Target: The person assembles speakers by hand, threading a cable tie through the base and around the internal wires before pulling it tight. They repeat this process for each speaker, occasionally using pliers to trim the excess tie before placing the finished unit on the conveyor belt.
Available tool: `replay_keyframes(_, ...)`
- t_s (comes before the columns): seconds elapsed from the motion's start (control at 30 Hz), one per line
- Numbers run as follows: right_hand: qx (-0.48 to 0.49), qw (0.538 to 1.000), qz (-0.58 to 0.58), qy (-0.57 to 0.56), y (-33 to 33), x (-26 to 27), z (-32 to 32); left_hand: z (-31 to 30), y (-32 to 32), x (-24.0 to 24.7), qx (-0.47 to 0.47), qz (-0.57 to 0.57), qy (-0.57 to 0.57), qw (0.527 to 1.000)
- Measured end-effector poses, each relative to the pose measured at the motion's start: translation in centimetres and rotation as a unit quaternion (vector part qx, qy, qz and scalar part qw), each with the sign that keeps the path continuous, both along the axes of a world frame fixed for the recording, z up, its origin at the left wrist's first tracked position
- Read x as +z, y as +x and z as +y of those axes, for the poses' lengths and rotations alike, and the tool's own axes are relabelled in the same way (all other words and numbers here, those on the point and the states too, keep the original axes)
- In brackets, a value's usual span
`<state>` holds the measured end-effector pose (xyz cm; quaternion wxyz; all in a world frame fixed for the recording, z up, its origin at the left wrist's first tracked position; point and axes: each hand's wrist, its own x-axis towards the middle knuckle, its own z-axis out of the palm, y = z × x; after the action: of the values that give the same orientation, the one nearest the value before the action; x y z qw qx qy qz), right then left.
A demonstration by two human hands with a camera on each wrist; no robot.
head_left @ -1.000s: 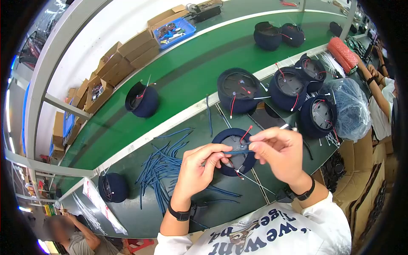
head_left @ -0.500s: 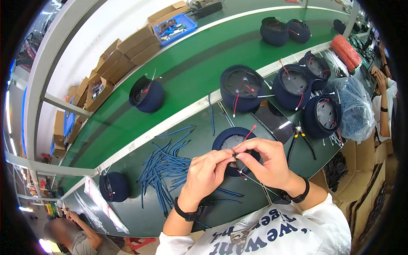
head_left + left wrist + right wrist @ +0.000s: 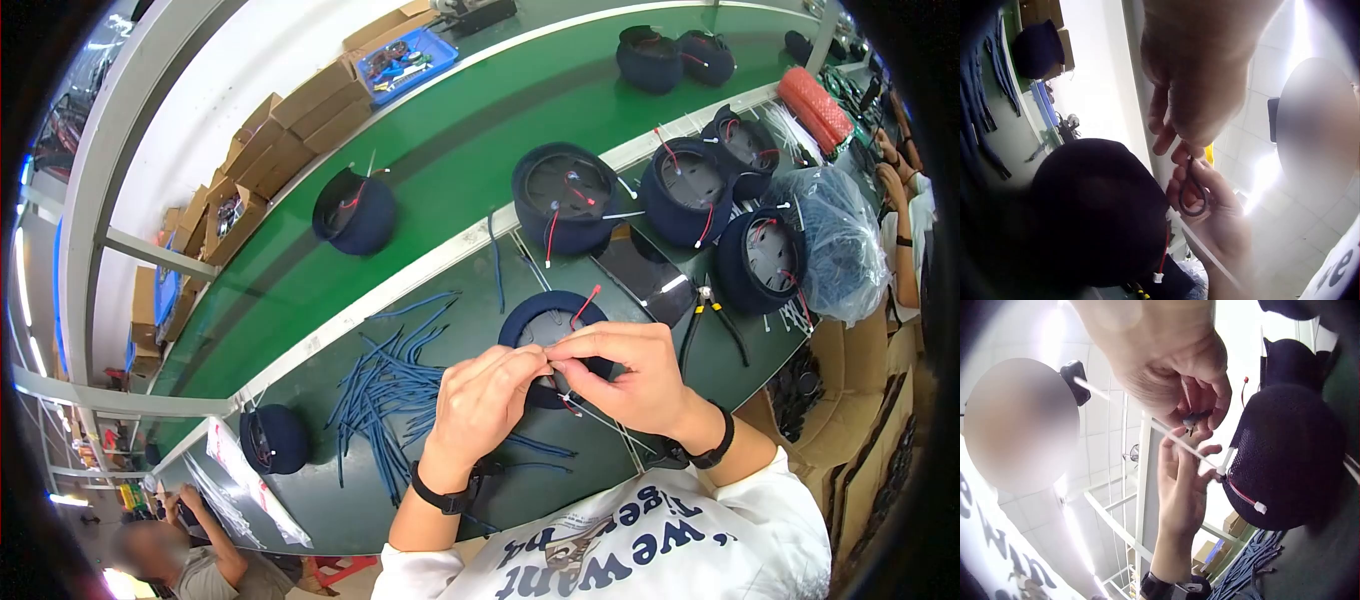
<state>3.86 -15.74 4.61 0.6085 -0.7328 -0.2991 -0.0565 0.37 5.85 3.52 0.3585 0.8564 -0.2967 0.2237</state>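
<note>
Fingertip to fingertip, my left hand [image 3: 487, 402] and right hand [image 3: 628, 378] pinch a short dark blue cord over the near edge of a cap. In the left wrist view the cord [image 3: 1194, 212] is bent into a small loop, with its ends at the meeting fingertips. The head view hides most of it behind the fingers. Beneath the hands lies the navy cap [image 3: 518, 318], hollow side up, with a grey lining, a red wire [image 3: 587, 306] and white cable ties. To the left spreads a pile of similar blue cords [image 3: 385, 400].
Yellow-and-black cutters [image 3: 708, 300] and a flat black phone-like slab [image 3: 650, 283] lie to the right. Several more caps [image 3: 565, 195] stand behind, beside a clear plastic bag [image 3: 840, 245]. A green belt [image 3: 450, 150] runs along the back, with cardboard boxes [image 3: 315, 105] beyond it.
A second ago the cord stretched straight between my hands. Since then my right hand has moved left to meet the left, and the cord is bent into a loop.
</note>
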Motion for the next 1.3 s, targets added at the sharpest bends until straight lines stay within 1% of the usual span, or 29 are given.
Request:
replay_keyframes(0.1, -0.014, 1.000, 0.024, 0.002, 0.3, -0.1, -0.5, 1.1, 1.3, 2.6, 0.019, 0.062, 0.010, 0.998)
replay_keyframes(0.13, -0.013, 0.999, 0.040, 0.002, 0.4, 0.0, -0.9, 2.4, 1.6, 1.5, 0.008, 0.155, 0.034, 0.987)
replay_keyframes(0.17, -0.012, 0.998, 0.057, 0.000, 0.3, 0.3, -1.2, 2.7, 1.6, 0.0, -0.002, 0.199, 0.010, 0.980)
replay_keyframes(0.2, -0.011, 0.998, 0.059, -0.018, 0.0, 1.0, -1.5, 2.8, 1.4, -1.4, -0.013, 0.242, -0.015, 0.970)
replay_keyframes(0.23, 0.000, 0.995, 0.085, -0.046, -0.3, 1.8, -1.7, 2.6, 0.9, -2.2, -0.024, 0.286, -0.040, 0.957)
replay_keyframes(0.27, 0.010, 0.991, 0.114, -0.074, -0.8, 2.5, -2.0, 2.3, 0.3, -2.2, -0.015, 0.277, -0.012, 0.961)
replay_keyframes(0.3, 0.019, 0.984, 0.145, -0.101, -1.5, 3.1, -2.4, 2.1, 0.1, -2.4, -0.027, 0.270, -0.016, 0.962)
replay_keyframes(0.33, 0.014, 0.979, 0.147, -0.139, -2.1, 3.9, -2.6, 1.9, -0.1, -2.6, -0.040, 0.264, -0.020, 0.963)
replay_keyframes(0.37, 0.006, 0.979, 0.141, -0.147, -2.7, 3.6, -2.6, 1.6, -0.4, -2.9, -0.053, 0.259, -0.026, 0.964)
replay_keyframes(0.4, -0.001, 0.979, 0.135, -0.155, -3.4, 3.3, -2.6, 1.0, 0.1, -3.0, -0.066, 0.243, 0.001, 0.968)
replay_keyframes(0.43, -0.007, 0.978, 0.130, -0.163, -4.1, 2.9, -2.6, 0.5, 0.3, -3.9, -0.096, 0.258, -0.043, 0.960)
replay_keyframes(0.47, -0.012, 0.974, 0.115, -0.196, -4.7, 2.5, -2.5, 0.1, 0.6, -5.2, -0.124, 0.269, -0.087, 0.951)
replay_keyframes(0.5, -0.011, 0.974, 0.106, -0.200, -5.0, 1.8, -2.5, -0.2, 0.8, -6.0, -0.153, 0.279, -0.129, 0.939)
replay_keyframes(0.53, -0.013, 0.974, 0.098, -0.203, -5.3, 1.1, -2.5, -0.3, 0.8, -6.3, -0.160, 0.273, -0.139, 0.939)
replay_keyframes(0.6, -0.028, 0.972, 0.081, -0.217, -5.9, 0.5, -2.6, -0.6, 1.0, -6.4, -0.156, 0.221, -0.116, 0.956)
replay_keyframes(0.7, -0.018, 0.953, 0.089, -0.288, -6.1, 1.0, -3.0, -0.4, 0.8, -6.1, -0.121, 0.152, -0.081, 0.978)
replay_keyframes(0.8, -0.025, 0.955, 0.095, -0.280, -5.7, 0.5, -2.9, -0.1, 0.6, -5.8, -0.085, 0.099, -0.051, 0.990)
replay_keyframes(0.9, -0.036, 0.970, 0.100, -0.220, -5.3, -0.8, -2.4, 0.1, 0.3, -5.6, -0.063, 0.067, -0.032, 0.995)
replay_keyframes(1.0, -0.053, 0.975, 0.136, -0.168, -5.2, -0.9, -2.0, -0.1, 0.1, -4.9, -0.037, 0.057, -0.041, 0.997)
replay_keyframes(1.1, -0.067, 0.966, 0.215, -0.126, -5.2, -0.7, -1.7, 0.2, 0.0, -4.6, -0.027, 0.028, -0.014, 0.999)
replay_keyframes(1.2, -0.117, 0.968, 0.213, -0.056, -5.5, -1.3, -0.9, 0.3, -0.1, -4.6, -0.003, 0.008, -0.018, 1.000)
replay_keyframes(1.3, -0.122, 0.968, 0.209, -0.064, -5.6, -1.3, -0.9, 0.3, -0.2, -4.1, 0.010, -0.012, -0.001, 1.000)
